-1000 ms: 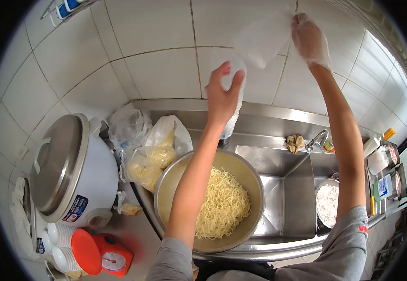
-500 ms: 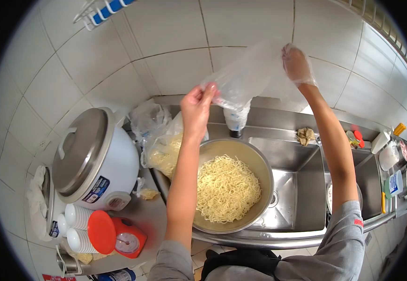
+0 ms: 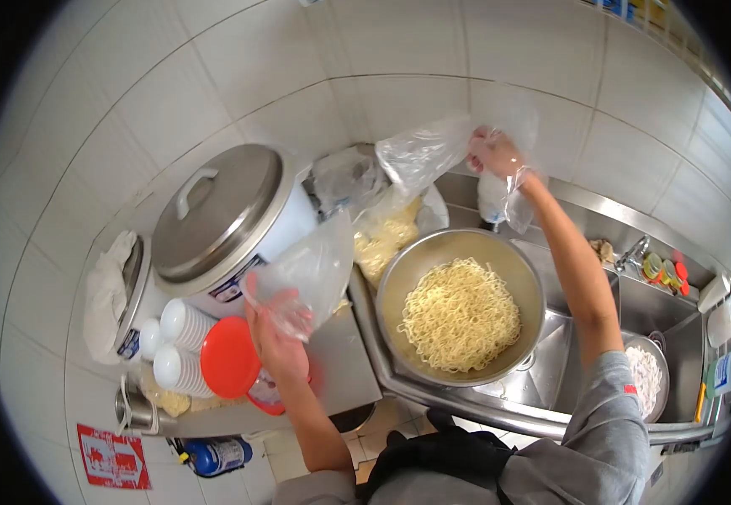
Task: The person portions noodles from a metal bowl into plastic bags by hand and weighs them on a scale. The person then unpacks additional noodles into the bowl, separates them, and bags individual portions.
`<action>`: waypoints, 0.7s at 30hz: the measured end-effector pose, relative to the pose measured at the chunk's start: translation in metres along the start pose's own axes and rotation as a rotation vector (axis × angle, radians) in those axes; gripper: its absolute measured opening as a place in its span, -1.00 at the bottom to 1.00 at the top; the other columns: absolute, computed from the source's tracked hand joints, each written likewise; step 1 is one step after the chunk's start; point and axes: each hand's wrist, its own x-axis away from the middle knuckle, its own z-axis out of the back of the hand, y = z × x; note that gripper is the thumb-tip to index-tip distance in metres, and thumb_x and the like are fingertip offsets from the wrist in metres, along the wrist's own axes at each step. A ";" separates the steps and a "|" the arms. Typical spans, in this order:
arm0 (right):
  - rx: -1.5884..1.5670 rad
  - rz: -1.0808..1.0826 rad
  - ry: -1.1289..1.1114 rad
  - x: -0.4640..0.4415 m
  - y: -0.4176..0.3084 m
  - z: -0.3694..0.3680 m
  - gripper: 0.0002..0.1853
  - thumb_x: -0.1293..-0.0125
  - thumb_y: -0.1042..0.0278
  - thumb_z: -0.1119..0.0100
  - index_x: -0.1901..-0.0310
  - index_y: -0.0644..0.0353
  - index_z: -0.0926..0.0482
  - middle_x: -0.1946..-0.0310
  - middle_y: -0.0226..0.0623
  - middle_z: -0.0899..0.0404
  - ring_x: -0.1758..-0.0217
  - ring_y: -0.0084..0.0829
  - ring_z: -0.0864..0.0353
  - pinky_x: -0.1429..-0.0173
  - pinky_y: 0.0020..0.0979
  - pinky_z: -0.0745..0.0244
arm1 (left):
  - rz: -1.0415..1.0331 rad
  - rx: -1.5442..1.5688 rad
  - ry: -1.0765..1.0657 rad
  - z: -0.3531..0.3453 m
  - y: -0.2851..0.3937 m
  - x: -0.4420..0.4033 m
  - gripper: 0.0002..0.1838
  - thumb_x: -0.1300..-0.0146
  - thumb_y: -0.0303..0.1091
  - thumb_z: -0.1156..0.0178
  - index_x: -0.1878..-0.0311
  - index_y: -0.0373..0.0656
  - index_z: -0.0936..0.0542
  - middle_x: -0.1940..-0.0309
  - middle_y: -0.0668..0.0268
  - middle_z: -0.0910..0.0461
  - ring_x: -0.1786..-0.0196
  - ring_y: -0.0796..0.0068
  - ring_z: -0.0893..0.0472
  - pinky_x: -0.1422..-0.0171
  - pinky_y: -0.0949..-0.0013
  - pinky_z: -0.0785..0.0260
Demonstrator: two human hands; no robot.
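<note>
A thin clear plastic covering point(image 3: 311, 269), like a loose bag or glove, lies over the fingers of my left hand point(image 3: 280, 337). Those fingers are spread, beside the red scale and in front of the rice cooker. My right hand point(image 3: 496, 153), also covered in clear plastic, has its fingers closed on the clear plastic bag point(image 3: 420, 160) near the wall. This bag stretches left above a bag of yellow noodles point(image 3: 386, 240); whether the two are joined is unclear. Below my right hand sits a big metal bowl point(image 3: 534, 282) of yellow noodles point(image 3: 462, 316).
At left stand a large rice cooker point(image 3: 218, 210), stacked white cups point(image 3: 182, 370) and a red scale point(image 3: 229, 358). The bowl rests over a steel sink point(image 3: 567, 387). A pot of pale food point(image 3: 647, 379) sits in the right basin. A fire extinguisher point(image 3: 214, 456) is below.
My left hand has let go of the plastic by my right hand and moved down left, with clear plastic over its fingers. My right hand has come lower. The view has shifted left.
</note>
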 end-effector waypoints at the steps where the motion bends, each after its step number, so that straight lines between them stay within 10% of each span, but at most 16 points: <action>1: -0.085 0.001 -0.108 0.001 0.001 -0.024 -0.80 -0.17 0.32 0.05 0.38 0.31 -0.42 0.58 -0.26 -0.48 0.56 -0.48 -0.48 0.45 -0.45 -0.41 | 0.023 0.008 0.001 0.017 0.005 0.014 -0.53 -0.26 -0.29 0.16 -0.25 -0.12 -0.21 0.19 0.21 -0.49 0.36 0.53 -0.47 0.34 0.53 -0.31; 7: 0.081 -0.120 -0.558 0.032 0.003 -0.164 -0.81 -0.12 0.36 0.00 0.50 0.32 -0.49 0.54 -0.22 -0.53 0.51 -0.42 -0.53 0.45 -0.45 -0.44 | 0.108 -0.248 0.236 0.105 0.028 0.094 -0.46 -0.13 -0.44 0.18 -0.25 -0.29 -0.16 -0.13 0.12 -0.31 -0.09 0.30 -0.41 -0.10 0.31 -0.31; 13: 1.068 0.482 -0.520 0.043 0.044 -0.248 -0.71 -0.11 0.21 -0.06 0.39 0.33 -0.54 0.36 -0.02 -0.56 0.31 -0.15 -0.57 0.25 -0.28 -0.44 | 0.343 -0.241 0.138 0.119 0.050 0.138 -0.44 -0.12 -0.48 0.18 -0.25 -0.35 -0.13 -0.22 0.11 -0.19 -0.21 0.30 -0.29 -0.27 0.30 -0.12; 16: 0.301 0.322 -0.010 0.101 -0.040 -0.224 -0.80 -0.15 0.30 -0.02 0.38 0.23 -0.56 0.42 -0.11 -0.57 0.31 -0.22 -0.57 0.21 -0.29 -0.41 | 0.360 -0.429 0.044 0.117 0.028 0.144 -0.41 -0.12 -0.48 0.19 -0.27 -0.35 -0.06 -0.27 0.10 -0.10 -0.29 0.26 -0.17 -0.28 0.28 -0.09; 21: -0.179 0.132 -0.629 0.239 -0.121 -0.198 -0.74 -0.16 0.24 -0.10 0.21 0.23 -0.54 0.46 -0.24 -0.53 0.38 -0.43 -0.49 0.22 -0.42 -0.39 | 0.278 -0.590 -0.352 0.081 -0.005 0.123 -0.42 -0.13 -0.56 0.20 -0.29 -0.29 -0.06 -0.31 0.06 0.00 -0.35 0.20 -0.05 -0.33 0.31 0.01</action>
